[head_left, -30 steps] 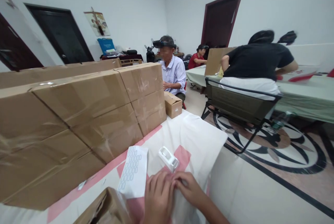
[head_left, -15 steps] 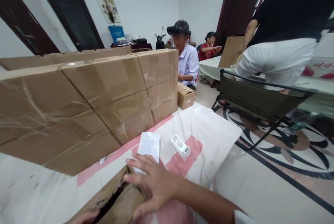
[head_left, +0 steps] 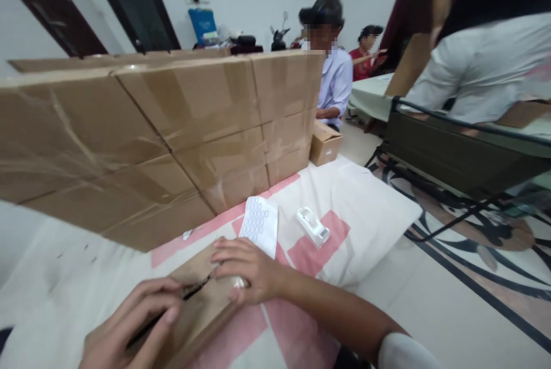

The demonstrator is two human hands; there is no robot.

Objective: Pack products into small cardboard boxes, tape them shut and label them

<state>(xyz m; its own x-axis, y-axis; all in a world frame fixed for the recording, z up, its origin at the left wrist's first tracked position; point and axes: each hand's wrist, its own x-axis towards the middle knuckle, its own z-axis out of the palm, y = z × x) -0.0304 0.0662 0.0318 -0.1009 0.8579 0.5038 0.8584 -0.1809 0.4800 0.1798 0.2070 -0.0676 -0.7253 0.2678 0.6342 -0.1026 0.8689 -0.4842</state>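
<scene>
A brown cardboard box (head_left: pixel 202 311) lies low in front of me, with a dark, ragged gap between its top flaps. My left hand (head_left: pixel 138 317) is bent over the near end of that gap, fingers and thumb closed on the flaps. At the far end my right hand (head_left: pixel 252 271) grips the box, fingers across the top and thumb on the near side. A shiny clear patch, perhaps tape, shows beneath the right palm. Beyond this hand lies a printed paper sheet (head_left: pixel 260 222), and to its right a white tape dispenser (head_left: pixel 313 226).
Stacked, taped cartons (head_left: pixel 206 128) form a wall along the far left. A small carton (head_left: pixel 326 144) stands at its right end. The white and pink cloth (head_left: pixel 365 202) covers my table. A folding cot (head_left: pixel 456 151) stands at right; several people are around.
My left hand has come further into view and onto the flaps. The right hand has closed around the far end, and the gap looks narrower. The view has tilted down.
</scene>
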